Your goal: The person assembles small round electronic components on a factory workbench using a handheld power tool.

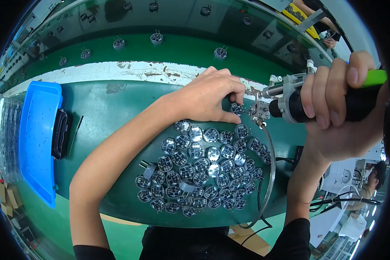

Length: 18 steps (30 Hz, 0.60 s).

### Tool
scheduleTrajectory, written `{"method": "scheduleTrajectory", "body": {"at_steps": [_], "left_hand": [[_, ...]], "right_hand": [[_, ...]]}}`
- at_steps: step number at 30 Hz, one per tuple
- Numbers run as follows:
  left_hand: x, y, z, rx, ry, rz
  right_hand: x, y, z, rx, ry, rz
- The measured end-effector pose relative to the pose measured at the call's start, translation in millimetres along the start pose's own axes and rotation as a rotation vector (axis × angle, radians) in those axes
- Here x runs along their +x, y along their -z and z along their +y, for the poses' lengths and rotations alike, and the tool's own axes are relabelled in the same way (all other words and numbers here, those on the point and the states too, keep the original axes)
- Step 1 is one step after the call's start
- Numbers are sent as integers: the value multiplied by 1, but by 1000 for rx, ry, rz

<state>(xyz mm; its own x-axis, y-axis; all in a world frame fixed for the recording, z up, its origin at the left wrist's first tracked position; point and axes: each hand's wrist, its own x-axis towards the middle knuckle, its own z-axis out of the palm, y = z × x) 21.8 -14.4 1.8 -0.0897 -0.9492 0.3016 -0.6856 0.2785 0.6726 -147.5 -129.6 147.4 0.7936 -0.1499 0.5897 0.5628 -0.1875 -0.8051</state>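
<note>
My right hand (338, 99) wraps round a black and green powered screwdriver (290, 105), held sideways, with a metal nose and a clear hose (271, 169) hanging from it. The tool's nose points left at a small round electronic part (236, 108). Thumb and fingers of my left hand (212, 93) pinch that part near the far side of the table. Whether the tip touches it, I cannot tell. Closer to me lie several similar round parts (201, 164) with silvery faces, set close together. A small grey plug with two pins (147, 169) rests at their left edge.
At the left stand a blue tray (41, 143), a black holder (60, 134) and a thin dark rod (76, 135). Beyond a worn white ledge (130, 71), a green conveyor (182, 47) carries spaced round parts. A co-worker's hand (329, 42) shows at far right, near a yellow bin (297, 15).
</note>
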Motion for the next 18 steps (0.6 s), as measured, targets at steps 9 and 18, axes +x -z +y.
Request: {"method": "scheduleTrajectory", "body": {"at_steps": [9, 18], "left_hand": [[0, -1, 2, -8, -2, 8], [6, 12, 10, 22, -52, -107]], "right_hand": [[1, -8, 4, 23, -59, 86], [7, -5, -35, 19, 5, 45]]}}
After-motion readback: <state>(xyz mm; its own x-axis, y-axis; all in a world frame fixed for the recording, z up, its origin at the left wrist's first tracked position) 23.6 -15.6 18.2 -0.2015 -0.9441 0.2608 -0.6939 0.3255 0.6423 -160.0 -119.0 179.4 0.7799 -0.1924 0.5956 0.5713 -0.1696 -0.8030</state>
